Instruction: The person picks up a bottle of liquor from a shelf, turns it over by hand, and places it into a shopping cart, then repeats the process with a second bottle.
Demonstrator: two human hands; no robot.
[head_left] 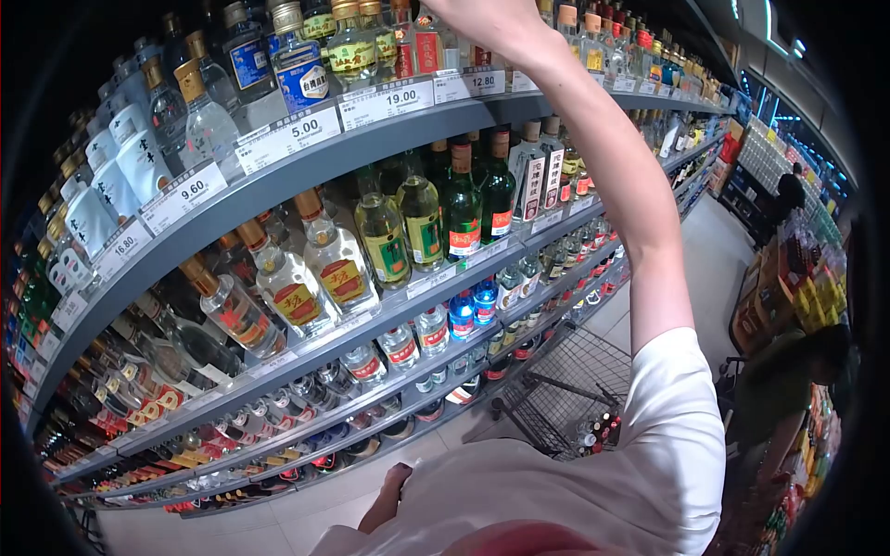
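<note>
Right hand: being held above the front edge of the upper shelf; its fingers are being cut off by the view's top border, so whether they are being held apart, together or clamped on a bottle cannot be told.
Left hand: being held low beside the shirt, away from the shelf fronts; its fingers are being shown too small and dark for their closing, or any hold, to be told.
Nearest bottle: a clear, red-labelled bottle is being carried at the upper shelf's front edge, just left of the right hand and above the left end of the 12.80 price tag; whether it is being touched cannot be told.
Neighbours: gold-capped bottles with yellow-green labels are being lined up to its left, close together.
Handling, as judged: glass is being presented, so a stiff, smooth, fairly heavy and breakable body is being suggested, slippery if damp.
Hold, as judged: the shoulder or upper body is being favoured for the fingers, since the lower part is being crowded by neighbours and partly screened by the tag.
Below: green bottles are being carried on the next shelf.
Floor: a wire cart is being stood beside the shelving, bottles being held inside.
</note>
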